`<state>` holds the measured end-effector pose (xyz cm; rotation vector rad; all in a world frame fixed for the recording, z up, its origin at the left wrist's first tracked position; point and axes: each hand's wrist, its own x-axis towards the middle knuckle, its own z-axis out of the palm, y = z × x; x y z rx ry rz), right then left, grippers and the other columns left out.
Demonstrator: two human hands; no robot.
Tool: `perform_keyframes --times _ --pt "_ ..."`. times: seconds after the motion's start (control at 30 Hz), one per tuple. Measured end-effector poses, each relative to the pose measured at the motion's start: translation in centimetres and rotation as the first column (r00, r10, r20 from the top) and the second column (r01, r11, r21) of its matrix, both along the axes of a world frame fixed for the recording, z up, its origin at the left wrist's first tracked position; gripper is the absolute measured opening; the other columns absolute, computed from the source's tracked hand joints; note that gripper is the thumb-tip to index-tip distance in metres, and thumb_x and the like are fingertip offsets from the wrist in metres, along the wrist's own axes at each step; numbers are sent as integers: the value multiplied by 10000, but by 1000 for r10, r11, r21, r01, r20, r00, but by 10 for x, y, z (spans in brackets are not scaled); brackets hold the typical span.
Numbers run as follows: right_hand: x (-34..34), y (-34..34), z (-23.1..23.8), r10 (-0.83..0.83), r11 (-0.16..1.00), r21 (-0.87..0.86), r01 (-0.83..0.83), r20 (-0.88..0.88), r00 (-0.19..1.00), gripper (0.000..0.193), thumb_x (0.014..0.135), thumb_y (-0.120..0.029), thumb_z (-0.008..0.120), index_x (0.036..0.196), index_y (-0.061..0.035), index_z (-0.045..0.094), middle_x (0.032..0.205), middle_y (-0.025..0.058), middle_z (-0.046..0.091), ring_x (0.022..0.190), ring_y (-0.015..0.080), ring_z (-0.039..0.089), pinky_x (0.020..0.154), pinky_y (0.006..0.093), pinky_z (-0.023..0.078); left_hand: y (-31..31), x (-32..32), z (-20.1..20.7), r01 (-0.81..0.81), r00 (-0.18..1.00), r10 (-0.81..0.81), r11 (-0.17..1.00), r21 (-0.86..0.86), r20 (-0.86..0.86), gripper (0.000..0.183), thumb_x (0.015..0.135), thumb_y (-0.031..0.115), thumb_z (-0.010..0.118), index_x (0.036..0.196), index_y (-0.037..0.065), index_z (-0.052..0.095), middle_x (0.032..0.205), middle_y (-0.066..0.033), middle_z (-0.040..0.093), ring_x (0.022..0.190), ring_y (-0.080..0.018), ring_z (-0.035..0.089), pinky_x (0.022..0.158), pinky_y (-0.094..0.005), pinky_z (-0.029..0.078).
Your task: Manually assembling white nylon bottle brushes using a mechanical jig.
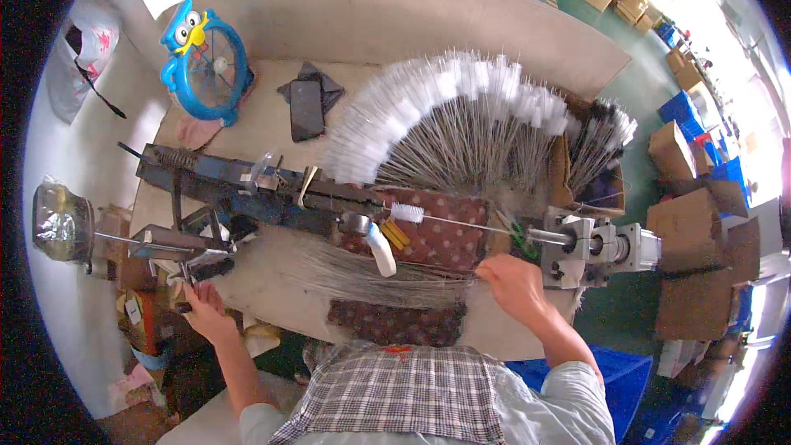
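Observation:
My left hand (pixel 210 313) is closed around the lower end of a metal lever (pixel 185 274) at the left of the bench machine (pixel 272 189). My right hand (pixel 517 287) is pinched at the right ends of a spread of thin metal wires (pixel 387 276), seemingly on one wire. Beyond it, a small white brush (pixel 407 213) is stretched across the machine, its wire stem running right to a metal spindle (pixel 554 236). A white-handled piece (pixel 382 254) hangs from the bar beside the brush. Yellow strips (pixel 395 235) lie on a dotted cloth (pixel 449 231).
Many finished white brushes (pixel 461 82) fan out at the back, with dark-tipped ones in a cardboard box (pixel 614 189) to the right. A phone (pixel 307 111) and a blue cartoon-shaped fan (pixel 210 66) stand back left. Green-handled scissors (pixel 521 235) lie by the spindle. A curved partition (pixel 371 12) borders the table.

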<state>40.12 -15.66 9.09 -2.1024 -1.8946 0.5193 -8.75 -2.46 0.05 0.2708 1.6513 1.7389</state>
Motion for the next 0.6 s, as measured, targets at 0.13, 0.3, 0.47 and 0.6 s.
perform_keyframes --times 0.13,0.3,0.47,0.6 --pt "5 -4 -5 -22 996 86 25 -38 999 142 807 -117 519 899 -121 627 819 79 602 798 282 605 651 384 500 -12 31 -41 223 917 -235 972 74 321 312 872 316 557 1025 43 564 932 -62 617 853 -171 596 715 -292 496" --pt "10 -12 -22 88 994 61 -90 23 996 237 758 -65 538 983 -114 591 831 96 572 789 287 605 628 388 506 -30 203 23 737 584 -738 657 162 336 288 872 205 545 1097 40 470 1014 -71 578 855 -190 586 760 -335 504" --pt "6 -9 -23 137 988 65 -140 37 990 217 782 -55 545 996 -69 581 822 118 533 728 314 583 605 414 479 -37 299 92 903 378 -840 427 46 390 219 886 289 540 959 87 496 802 -27 545 717 -166 555 690 -358 488" --pt "-11 -11 -21 148 988 -62 -145 41 988 247 742 -38 517 989 -48 506 889 129 513 793 326 586 626 409 508 1 243 155 578 -240 -512 608 545 825 399 918 441 443 898 56 547 578 27 419 449 -97 369 488 -255 368"
